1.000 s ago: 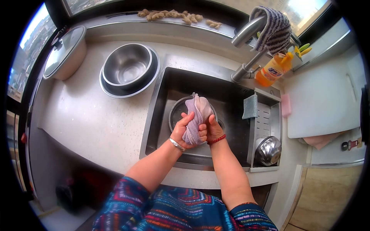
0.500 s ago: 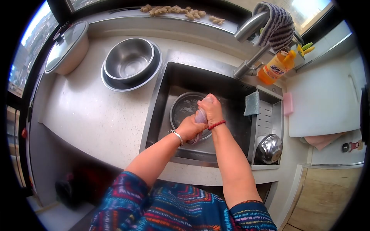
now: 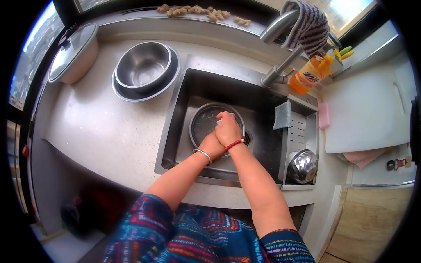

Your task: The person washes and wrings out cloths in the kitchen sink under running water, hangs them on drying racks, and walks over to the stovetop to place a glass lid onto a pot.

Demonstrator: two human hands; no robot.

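Note:
Both hands are pressed together over a round metal basin (image 3: 202, 125) inside the dark sink (image 3: 175, 147). My left hand (image 3: 211, 147), with a silver bracelet at its wrist, is closed around the cloth, just below my right hand. The fingers of my right hand (image 3: 228, 130), with a red bead bracelet at its wrist, are closed on the same cloth. Only a small pale bit of the cloth (image 3: 219, 122) shows between the fingers; the hands hide the rest. Water with some bubbles lies in the basin.
Two nested metal bowls (image 3: 144, 65) and a lidded pot (image 3: 75, 55) stand on the left counter. Behind the sink are a faucet (image 3: 276, 72) draped with a striped towel (image 3: 309, 28) and an orange bottle (image 3: 309, 75). A metal bowl (image 3: 303, 166) sits in the right-hand rack.
The loosely bunched cloth has been squeezed and twisted into the hands, so much less of it shows. My right hand has turned over and moved down slightly since half a second ago.

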